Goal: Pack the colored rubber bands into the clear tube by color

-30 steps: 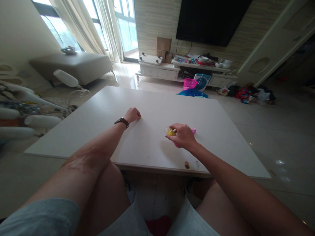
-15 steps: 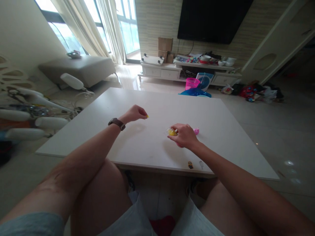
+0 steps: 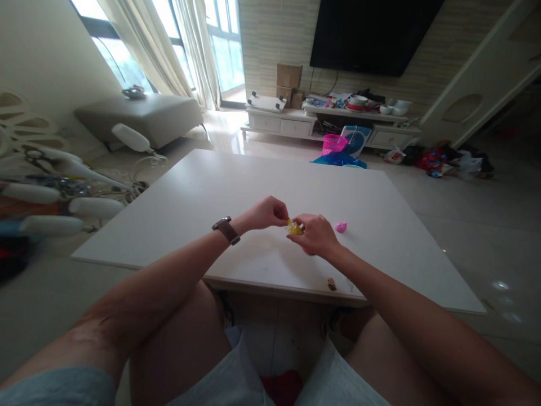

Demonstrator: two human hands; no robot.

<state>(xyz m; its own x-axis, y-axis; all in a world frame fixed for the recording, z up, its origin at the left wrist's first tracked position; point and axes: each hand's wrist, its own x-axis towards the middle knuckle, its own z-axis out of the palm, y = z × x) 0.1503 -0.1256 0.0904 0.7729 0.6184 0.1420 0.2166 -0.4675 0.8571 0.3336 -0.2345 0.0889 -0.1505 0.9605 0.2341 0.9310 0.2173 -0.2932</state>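
Observation:
My right hand (image 3: pixel 318 234) is closed around a small clear container with yellow material (image 3: pixel 295 229) in it, tilted toward the left; its exact kind is unclear. Something pinkish-red (image 3: pixel 307 251) shows under that hand, mostly hidden by it. At the container's mouth, my left hand (image 3: pixel 270 213) pinches a small yellow piece (image 3: pixel 289 222); whether it touches the container I cannot tell. A pink lump (image 3: pixel 341 226) lies on the white table (image 3: pixel 236 180) just right of my right hand.
A small minion figure (image 3: pixel 331 284) lies near the table's front edge, beside a pale mark or item partly behind my right forearm. Beyond the far edge are a pink basket (image 3: pixel 333 143) and a blue bag (image 3: pixel 338 159). A TV cabinet (image 3: pixel 296 127) stands behind.
My left hand has moved right with the small yellow piece, up to the container. My right hand stays almost in place, still holding the container. The view has shifted slightly.

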